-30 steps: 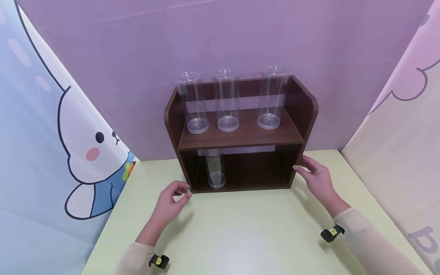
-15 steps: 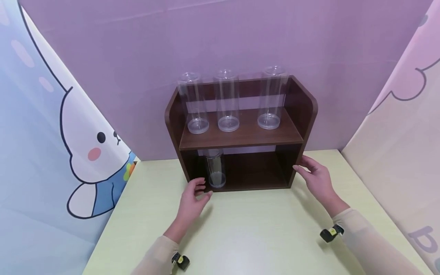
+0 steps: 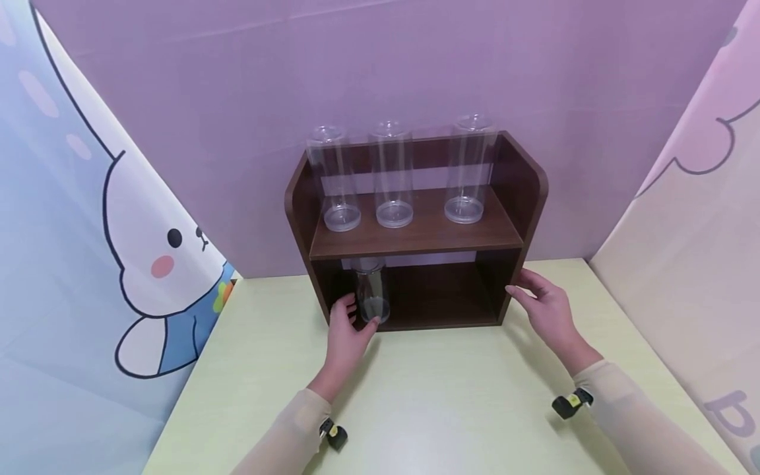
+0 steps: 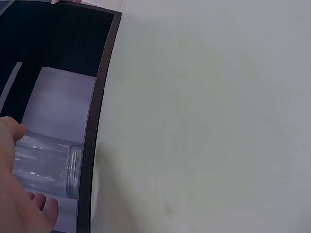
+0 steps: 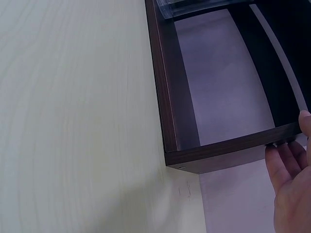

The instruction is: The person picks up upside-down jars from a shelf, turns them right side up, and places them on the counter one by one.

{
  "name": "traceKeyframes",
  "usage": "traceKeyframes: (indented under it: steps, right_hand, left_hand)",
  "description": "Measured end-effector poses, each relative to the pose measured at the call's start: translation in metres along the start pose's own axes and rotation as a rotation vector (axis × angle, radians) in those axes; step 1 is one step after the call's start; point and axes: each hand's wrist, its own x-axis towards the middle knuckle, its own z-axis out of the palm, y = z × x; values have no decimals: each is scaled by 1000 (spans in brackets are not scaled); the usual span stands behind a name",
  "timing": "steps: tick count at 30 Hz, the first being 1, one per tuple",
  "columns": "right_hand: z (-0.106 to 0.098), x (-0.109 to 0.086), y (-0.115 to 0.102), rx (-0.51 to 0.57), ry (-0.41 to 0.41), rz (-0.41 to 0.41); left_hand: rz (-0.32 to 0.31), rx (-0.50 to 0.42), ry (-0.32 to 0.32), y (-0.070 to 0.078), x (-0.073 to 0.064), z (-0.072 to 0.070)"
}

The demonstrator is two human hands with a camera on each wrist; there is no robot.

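Overhanging the cylinder point(image 3: 372, 287) near the left hand point(image 3: 347, 336), a shelf point(image 3: 424, 232) bears three more point(image 3: 394, 212).

Looks like clear, glossy plastic or glass in the lower cylinder point(image 3: 372, 282) and upper cylinders point(image 3: 394, 173). Shows dark, low-sheen wood on the shelf unit point(image 3: 417, 239), pale, smooth, faintly grained wood on the tabletop point(image 3: 433, 389), matt, creased cloth in the purple backdrop point(image 3: 237, 132), matt fabric in the sleeves point(image 3: 285, 429).
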Motion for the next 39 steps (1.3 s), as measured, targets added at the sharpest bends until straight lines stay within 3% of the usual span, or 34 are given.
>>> traceKeyframes:
  steps: [13, 24, 32, 39]
  right_hand:
    - [-1, 1, 1, -24, -7, 6]
    - [-1, 1, 2, -23, -3, 7]
    - [-1, 0, 3, -15, -1, 14]
    - [0, 0, 3, -7, -7, 16]
  left_hand:
    - [-71, 9, 43, -1, 16, 12]
    - [-51, 28, 68, 1, 23, 17]
    - [-71, 40, 59, 2, 24, 17]
    - [-53, 41, 20, 3, 19, 13]
